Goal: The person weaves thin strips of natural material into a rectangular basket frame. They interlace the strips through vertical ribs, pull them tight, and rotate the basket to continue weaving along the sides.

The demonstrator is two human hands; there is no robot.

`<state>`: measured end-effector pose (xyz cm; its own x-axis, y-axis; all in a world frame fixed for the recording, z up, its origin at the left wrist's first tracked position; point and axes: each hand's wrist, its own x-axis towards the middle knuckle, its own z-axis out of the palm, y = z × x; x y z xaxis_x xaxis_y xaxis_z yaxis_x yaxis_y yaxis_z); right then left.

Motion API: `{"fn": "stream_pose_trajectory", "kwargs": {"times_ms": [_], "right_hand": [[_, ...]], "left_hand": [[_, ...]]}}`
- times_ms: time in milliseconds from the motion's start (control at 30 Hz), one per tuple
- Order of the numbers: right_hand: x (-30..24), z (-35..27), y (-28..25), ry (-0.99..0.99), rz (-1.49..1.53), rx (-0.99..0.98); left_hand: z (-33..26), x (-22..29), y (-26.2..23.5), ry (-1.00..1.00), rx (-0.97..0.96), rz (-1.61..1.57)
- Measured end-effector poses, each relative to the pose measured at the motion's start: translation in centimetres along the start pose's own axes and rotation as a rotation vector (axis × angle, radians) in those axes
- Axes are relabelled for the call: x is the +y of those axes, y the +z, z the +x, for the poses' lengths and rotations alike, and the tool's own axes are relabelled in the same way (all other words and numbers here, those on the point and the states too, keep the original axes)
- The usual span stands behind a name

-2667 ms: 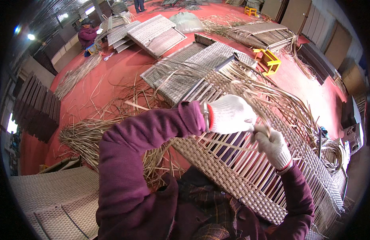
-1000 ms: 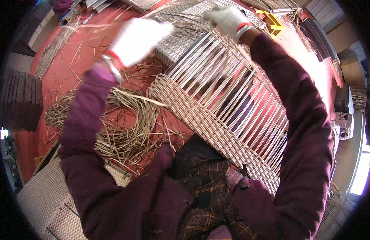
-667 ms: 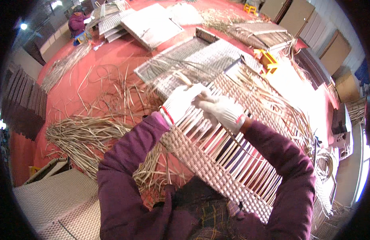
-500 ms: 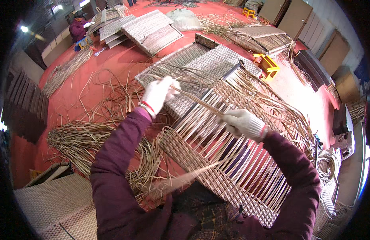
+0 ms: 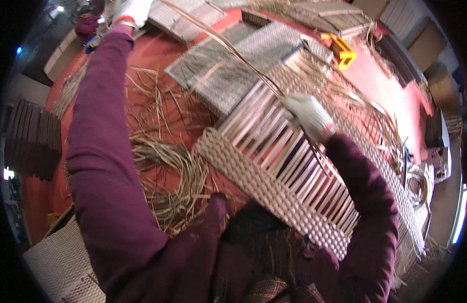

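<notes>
A partly woven rattan panel (image 5: 273,166) rests against my lap, its near end densely woven and its pale upright ribs bare beyond. My right hand (image 5: 306,113), in a white glove, presses on the ribs and pinches a long thin rattan strand (image 5: 228,50). That strand runs up and left to my left hand (image 5: 132,10), also gloved in white, which is raised far out at arm's length and grips its other end. Both sleeves are dark purple.
Loose rattan strips (image 5: 168,166) lie in a heap on the red floor (image 5: 152,60) to my left. Finished woven panels (image 5: 228,76) lie beyond, a yellow stool (image 5: 343,50) at the back right. Another person (image 5: 87,25) sits far left. Dark stacked panels (image 5: 29,139) stand at the left edge.
My left hand has swung far up and left, drawing the strand out long. My right hand stays on the ribs, holding the strand's lower part.
</notes>
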<state>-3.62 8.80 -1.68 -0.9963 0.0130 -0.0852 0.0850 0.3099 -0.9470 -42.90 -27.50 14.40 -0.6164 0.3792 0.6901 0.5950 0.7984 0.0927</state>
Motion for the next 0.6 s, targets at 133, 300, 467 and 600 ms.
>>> {"fn": "stream_pose_trajectory", "kwargs": {"times_ms": [133,300,467,600], "right_hand": [[1.1,2.0,3.9,0.248,0.479,-0.123],[2.8,0.6,5.6,0.280,0.589,-0.088],[4.1,-0.5,5.7,0.318,0.507,-0.011],[4.1,-0.9,6.5,0.311,0.446,-0.026]], "left_hand": [[-9.7,6.8,2.7,0.775,-0.109,0.394],[-26.0,19.8,5.0,0.508,-0.161,-0.355],[-29.7,24.0,4.5,0.224,-0.239,-0.562],[-28.7,24.2,5.3,0.434,-0.253,-0.619]]}}
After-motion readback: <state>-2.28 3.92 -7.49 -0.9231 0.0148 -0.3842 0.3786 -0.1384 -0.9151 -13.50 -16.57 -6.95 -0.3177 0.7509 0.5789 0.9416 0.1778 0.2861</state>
